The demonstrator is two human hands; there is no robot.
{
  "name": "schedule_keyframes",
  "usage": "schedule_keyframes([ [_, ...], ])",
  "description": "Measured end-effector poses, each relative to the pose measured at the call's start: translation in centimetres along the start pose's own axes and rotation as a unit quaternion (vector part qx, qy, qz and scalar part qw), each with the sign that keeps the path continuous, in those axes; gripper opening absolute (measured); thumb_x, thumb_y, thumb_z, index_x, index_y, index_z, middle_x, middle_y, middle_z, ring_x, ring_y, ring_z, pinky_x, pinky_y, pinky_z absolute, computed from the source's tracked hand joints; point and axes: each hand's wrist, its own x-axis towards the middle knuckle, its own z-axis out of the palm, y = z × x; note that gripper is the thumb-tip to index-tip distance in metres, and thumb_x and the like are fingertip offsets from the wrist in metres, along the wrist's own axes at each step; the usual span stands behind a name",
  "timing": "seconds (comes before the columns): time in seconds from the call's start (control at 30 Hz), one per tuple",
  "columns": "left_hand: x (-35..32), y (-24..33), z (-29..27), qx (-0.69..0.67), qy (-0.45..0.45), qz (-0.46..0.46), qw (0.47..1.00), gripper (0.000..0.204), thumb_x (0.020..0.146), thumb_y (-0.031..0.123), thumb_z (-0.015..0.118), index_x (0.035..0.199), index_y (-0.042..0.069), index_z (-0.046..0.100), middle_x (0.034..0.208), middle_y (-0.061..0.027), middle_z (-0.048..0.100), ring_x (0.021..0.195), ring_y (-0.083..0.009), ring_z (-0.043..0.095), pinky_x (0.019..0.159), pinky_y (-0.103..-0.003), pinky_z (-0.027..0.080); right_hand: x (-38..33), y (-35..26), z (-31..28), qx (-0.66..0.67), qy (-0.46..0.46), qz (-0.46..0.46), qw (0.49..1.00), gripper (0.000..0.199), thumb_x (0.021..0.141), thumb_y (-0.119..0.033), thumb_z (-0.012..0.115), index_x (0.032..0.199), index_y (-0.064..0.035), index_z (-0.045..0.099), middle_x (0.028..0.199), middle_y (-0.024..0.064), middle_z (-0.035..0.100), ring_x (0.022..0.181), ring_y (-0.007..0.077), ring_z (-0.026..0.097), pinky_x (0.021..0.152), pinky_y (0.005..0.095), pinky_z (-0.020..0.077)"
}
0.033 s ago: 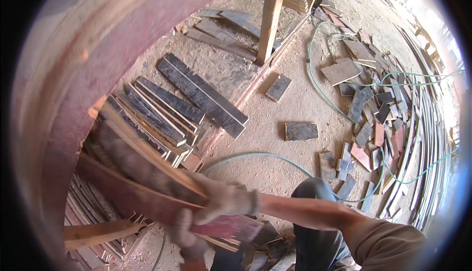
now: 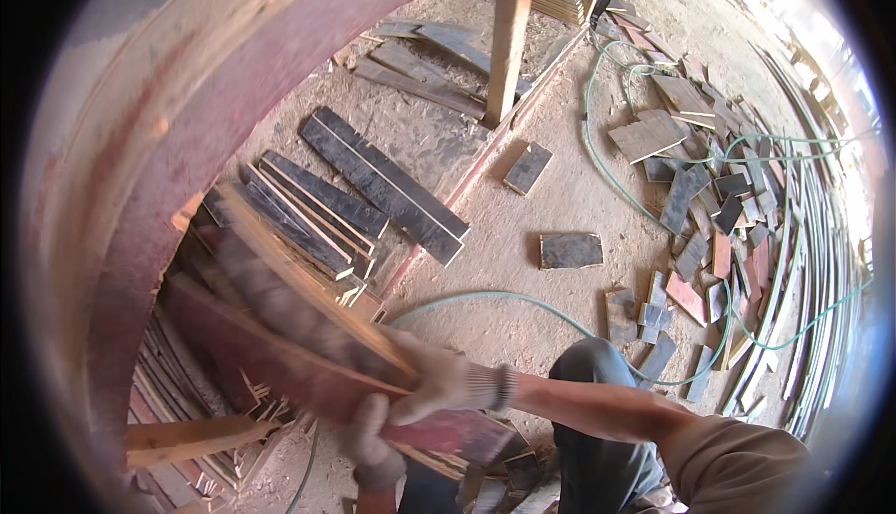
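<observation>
Both my hands wear pale knit gloves. My right hand (image 2: 437,385) is closed over the near ends of a few long plywood boards. Beneath it, my left hand (image 2: 371,439) grips the red-faced plywood board (image 2: 289,365) along its lower edge. Beside that one lies a dark board with a pale wooden edge (image 2: 317,290), smeared by motion. Their far ends run up-left under a large reddish panel (image 2: 201,108). Just beyond the held boards, several dark strips (image 2: 299,225) lie stacked on the ground.
A wooden post (image 2: 509,43) stands upright beyond the strips. Lower left, a wooden bar (image 2: 196,441) crosses more stacked strips. On the right are a heap of plywood offcuts (image 2: 686,206), a green hose (image 2: 588,127) and long thin strips (image 2: 793,299). Offcuts also lie by my legs (image 2: 597,402).
My hands and the boards they hold have shifted slightly to the right. Both hands keep their grip.
</observation>
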Motion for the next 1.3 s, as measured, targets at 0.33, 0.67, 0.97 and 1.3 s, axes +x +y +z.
schedule_keyframes([
  [0.33,-0.4,-2.0,14.5,0.103,-0.19,-0.109,0.97,0.042,0.094,0.016,0.08,0.132,0.002,0.066,0.12,-0.0112,0.072,0.113,-0.0233,0.069,0.099,-0.039,0.058,-17.4,0.9,-9.3,0.224,0.178,-0.103,0.953,0.114,0.079,-0.003,0.095,0.171,-0.0061,0.027,0.157,0.0077,0.053,0.14,0.0193,0.052,0.114,0.0334,0.0479],
  [0.67,18.6,-11.7,18.7,-0.125,-0.101,-0.265,0.951,0.029,0.094,0.026,0.078,0.115,0.006,0.075,0.11,-0.0116,0.078,0.098,-0.0267,0.074,0.097,-0.045,0.059,-6.4,-2.8,-19.1,0.096,0.289,-0.071,0.95,0.122,0.069,-0.01,0.101,0.169,-0.0005,0.031,0.152,0.0134,0.06,0.136,0.0211,0.058,0.112,0.0341,0.0509],
  [0.97,43.2,-11.5,27.8,-0.167,-0.335,-0.131,0.918,0.049,0.102,0.045,0.064,0.131,0.006,0.069,0.122,-0.0083,0.073,0.11,-0.0263,0.07,0.099,-0.041,0.054,14.6,-11.3,-34.1,-0.009,0.234,-0.138,0.962,0.106,0.081,-0.016,0.094,0.165,0.006,0.033,0.144,0.0221,0.066,0.125,0.0238,0.069,0.105,0.0331,0.0577],
  [1.3,66.1,-29.4,39.1,0.307,-0.131,0.096,0.938,0.081,0.093,0.039,0.081,0.161,0.008,0.05,0.155,-0.0077,0.06,0.149,-0.0244,0.046,0.124,-0.042,0.033,9.2,-6.9,-37.9,-0.333,0.515,-0.094,0.784,0.046,0.097,-0.033,0.073,0.127,0.0027,0.07,0.113,0.0259,0.078,0.102,0.0343,0.078,0.088,0.0409,0.0623],
])
